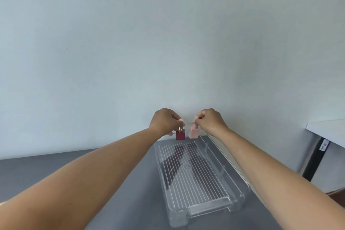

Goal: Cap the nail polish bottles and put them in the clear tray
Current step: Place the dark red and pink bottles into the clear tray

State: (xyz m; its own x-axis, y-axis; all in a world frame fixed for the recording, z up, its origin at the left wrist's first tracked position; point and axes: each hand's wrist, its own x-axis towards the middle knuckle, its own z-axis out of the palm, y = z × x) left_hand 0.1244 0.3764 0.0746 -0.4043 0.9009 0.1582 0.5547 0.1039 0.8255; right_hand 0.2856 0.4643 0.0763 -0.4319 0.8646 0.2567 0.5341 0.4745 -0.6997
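Note:
Two square nail polish bottles stand side by side at the far end of the grey table, just beyond the clear tray. The dark red bottle is on the left, and my left hand pinches its gold cap from above. To its right is the pale pink bottle, whose pink cap my right hand pinches. Both arms reach out over the tray, which has a ribbed floor and holds nothing.
The grey table runs up to a pale wall right behind the bottles. A white shelf or counter juts in at the right, with a dark gap below it.

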